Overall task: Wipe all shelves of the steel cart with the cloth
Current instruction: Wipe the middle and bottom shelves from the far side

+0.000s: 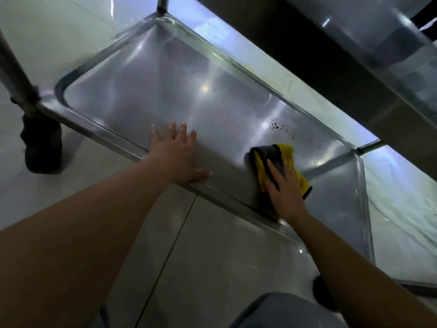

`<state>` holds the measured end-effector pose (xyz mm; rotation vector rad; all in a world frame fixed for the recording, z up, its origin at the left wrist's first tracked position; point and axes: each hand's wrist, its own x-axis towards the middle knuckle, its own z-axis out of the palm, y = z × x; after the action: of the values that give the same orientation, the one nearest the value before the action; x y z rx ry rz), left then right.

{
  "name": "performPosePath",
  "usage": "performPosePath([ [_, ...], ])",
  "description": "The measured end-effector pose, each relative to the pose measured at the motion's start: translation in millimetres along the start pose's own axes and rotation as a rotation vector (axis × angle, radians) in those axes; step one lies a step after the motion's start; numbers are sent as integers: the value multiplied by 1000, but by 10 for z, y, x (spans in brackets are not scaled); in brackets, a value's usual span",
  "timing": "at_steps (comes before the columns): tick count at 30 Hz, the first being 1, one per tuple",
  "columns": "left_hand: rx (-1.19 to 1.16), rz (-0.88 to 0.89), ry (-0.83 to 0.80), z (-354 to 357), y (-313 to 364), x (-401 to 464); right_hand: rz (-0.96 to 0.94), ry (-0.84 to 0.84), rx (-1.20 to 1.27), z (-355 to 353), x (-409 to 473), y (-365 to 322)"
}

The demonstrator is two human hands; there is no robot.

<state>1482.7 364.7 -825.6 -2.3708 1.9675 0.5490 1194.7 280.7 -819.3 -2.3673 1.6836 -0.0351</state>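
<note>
Bottom shelf (165,91) wipe underway: right hand (285,189) presses cloth (287,159) flat; left hand (176,155) splayed, braced beside cloth. Next: sweep onto droplets (287,130) beyond cloth.

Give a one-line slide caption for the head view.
Right hand presses the cloth on the cart's bottom shelf near dark specks; left hand rests flat.

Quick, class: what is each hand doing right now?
Left hand: open, flat on the steel cart's bottom shelf.
Right hand: open, pressing the yellow-and-grey cloth.
</note>
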Motion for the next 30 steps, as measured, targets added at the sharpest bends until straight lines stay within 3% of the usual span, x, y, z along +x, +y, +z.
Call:
performPosePath([
  [5,-10,5,17,83,391,89,444,20,-50,-261,-265,908],
  [8,78,129,9,120,694,86,640,-6,0,-303,-157,836],
  [10,87,160,2,146,861,72,610,-32,-21,-285,13,553],
  [14,55,149,20,206,929,87,237,-68,-84,-123,358,-197],
  [19,102,139,15,279,859,111,-32,-29,-223,-11,717,-793],
  [25,63,153,-8,282,848,114,172,130,-18,47,512,173],
  [30,56,132,5,282,884,140,542,131,20,-127,68,1011],
])
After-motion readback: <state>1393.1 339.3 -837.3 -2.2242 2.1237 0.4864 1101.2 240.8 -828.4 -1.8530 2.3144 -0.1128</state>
